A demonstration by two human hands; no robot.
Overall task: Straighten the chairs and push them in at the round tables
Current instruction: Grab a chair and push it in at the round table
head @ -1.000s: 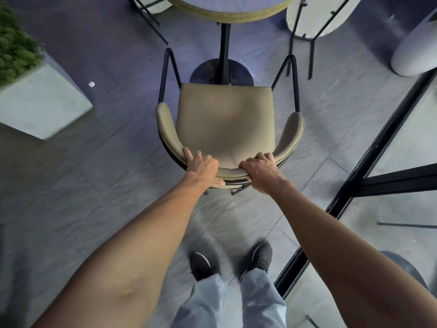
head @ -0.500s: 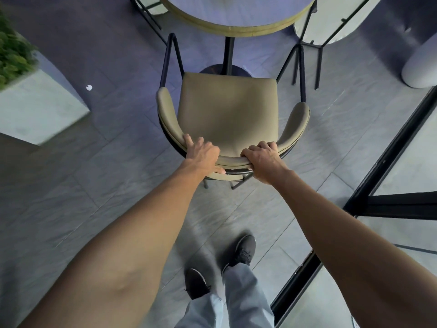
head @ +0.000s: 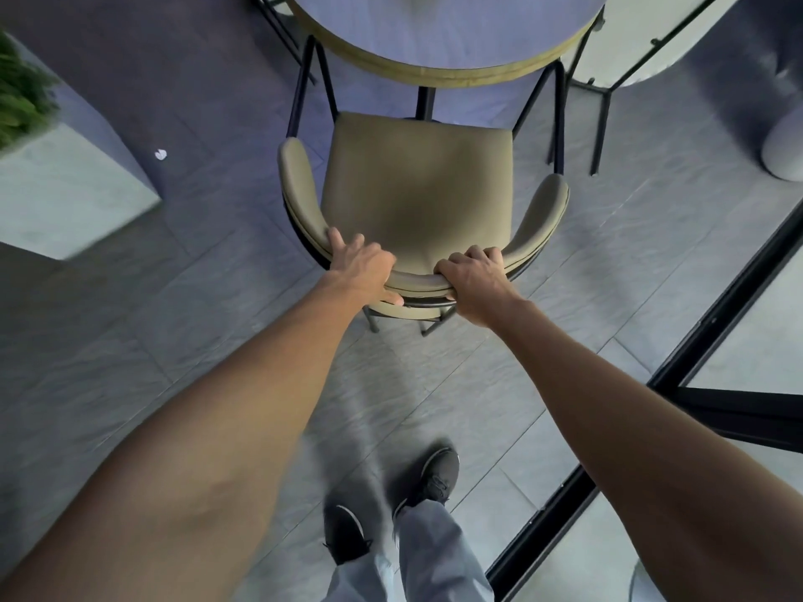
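An olive-tan padded chair [head: 417,184] with a curved backrest and black metal legs stands in front of me, facing a round table [head: 447,41] with a pale top and yellow-wood rim. The seat's front edge lies just short of the table's rim, and the front legs reach under it. My left hand [head: 360,265] grips the backrest's left part. My right hand [head: 476,275] grips the backrest to the right of centre. Both arms are stretched forward.
A pale square planter [head: 65,189] with green leaves stands at the left. A white chair [head: 625,41] with black legs sits right of the table. A black-framed glass partition [head: 712,323] runs along the right. A white rounded object [head: 786,141] is at the far right.
The chair has slid forward towards the table, which has come closer in view. I have stepped forward; both hands keep the same grip on the backrest.
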